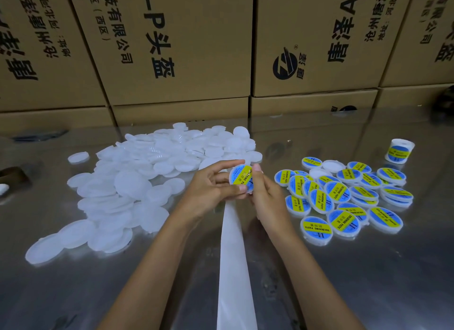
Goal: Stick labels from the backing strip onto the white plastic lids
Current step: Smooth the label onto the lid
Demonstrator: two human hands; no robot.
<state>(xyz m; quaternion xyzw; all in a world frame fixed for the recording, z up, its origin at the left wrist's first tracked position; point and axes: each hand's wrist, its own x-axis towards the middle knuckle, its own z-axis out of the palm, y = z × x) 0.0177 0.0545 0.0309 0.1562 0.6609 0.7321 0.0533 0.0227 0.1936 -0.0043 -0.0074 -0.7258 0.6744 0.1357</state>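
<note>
Both hands hold one white plastic lid [242,178] with a blue and yellow label above the middle of the table. My left hand [211,187] grips the lid's left edge, fingers over the top and thumb below. My right hand [264,192] holds its right edge, thumb pressing on the label. A bare white backing strip [234,261] runs from under the hands toward me. A big heap of plain white lids [137,182] lies to the left. Several labelled lids [344,197] lie in a pile to the right.
A roll of labels [399,151] stands at the far right of the shiny metal table [368,280]. Stacked cardboard boxes [186,47] form a wall along the table's far edge. A dark object [12,176] sits at the left edge.
</note>
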